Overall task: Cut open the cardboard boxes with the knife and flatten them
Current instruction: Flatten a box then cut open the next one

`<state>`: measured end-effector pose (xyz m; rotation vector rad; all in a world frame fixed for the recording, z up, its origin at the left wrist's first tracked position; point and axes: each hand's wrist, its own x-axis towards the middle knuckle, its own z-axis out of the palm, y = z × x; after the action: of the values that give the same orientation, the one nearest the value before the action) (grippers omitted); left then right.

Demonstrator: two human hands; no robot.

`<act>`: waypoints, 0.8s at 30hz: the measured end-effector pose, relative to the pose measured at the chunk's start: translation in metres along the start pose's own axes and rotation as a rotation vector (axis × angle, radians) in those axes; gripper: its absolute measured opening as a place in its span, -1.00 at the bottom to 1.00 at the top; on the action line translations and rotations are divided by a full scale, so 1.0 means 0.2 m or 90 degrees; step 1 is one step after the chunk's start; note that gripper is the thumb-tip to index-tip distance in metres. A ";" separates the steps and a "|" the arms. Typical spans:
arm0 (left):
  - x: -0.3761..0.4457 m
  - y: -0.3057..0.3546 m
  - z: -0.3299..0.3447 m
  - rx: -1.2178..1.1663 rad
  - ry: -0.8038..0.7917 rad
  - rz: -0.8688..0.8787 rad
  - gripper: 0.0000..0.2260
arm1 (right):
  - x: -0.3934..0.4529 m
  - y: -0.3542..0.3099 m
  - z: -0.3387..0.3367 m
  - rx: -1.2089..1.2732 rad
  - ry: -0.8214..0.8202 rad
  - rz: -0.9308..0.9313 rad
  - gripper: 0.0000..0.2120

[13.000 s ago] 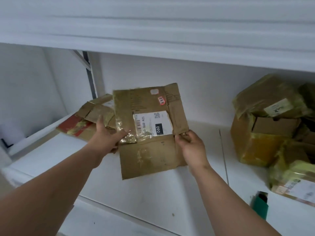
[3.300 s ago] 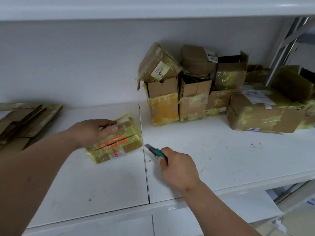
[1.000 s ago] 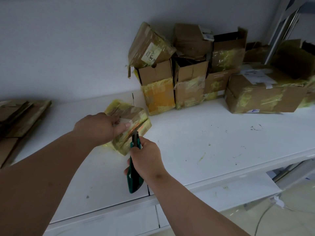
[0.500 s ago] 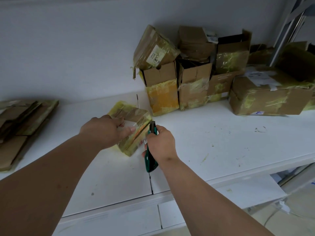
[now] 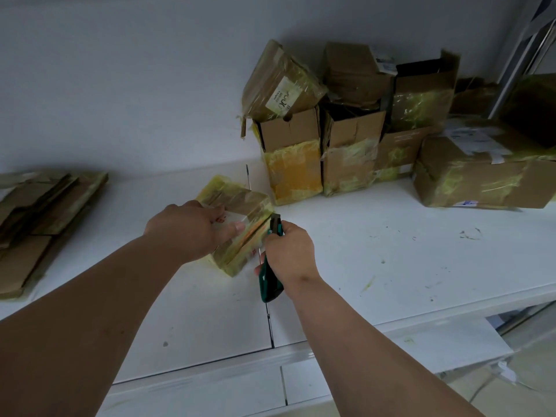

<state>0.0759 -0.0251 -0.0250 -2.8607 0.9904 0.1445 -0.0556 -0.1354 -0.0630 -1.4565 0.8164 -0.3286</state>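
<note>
Layout of the shelf

A small taped box (image 5: 237,219) is set at the middle of the shelf (image 5: 391,266), between the left hand (image 5: 188,228) and the right hand (image 5: 288,251); flattened cardboard (image 5: 39,212) is stacked far left, and unopened boxes (image 5: 355,127) are piled behind to the right.

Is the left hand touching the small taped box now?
Touching. The head view shows the left hand lying on top of the small taped box, its fingers pressed flat against the tape with no gap, while the right hand holds the knife.
</note>
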 end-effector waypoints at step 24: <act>0.09 -0.02 -0.08 -0.061 -0.037 0.016 -0.14 | -0.23 0.10 0.01 0.021 -0.264 -0.004 -0.49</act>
<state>0.0931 -0.0341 -0.0110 -2.9118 1.0362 0.2834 -0.0915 -0.1022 -0.0682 -1.4313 0.4694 -0.0386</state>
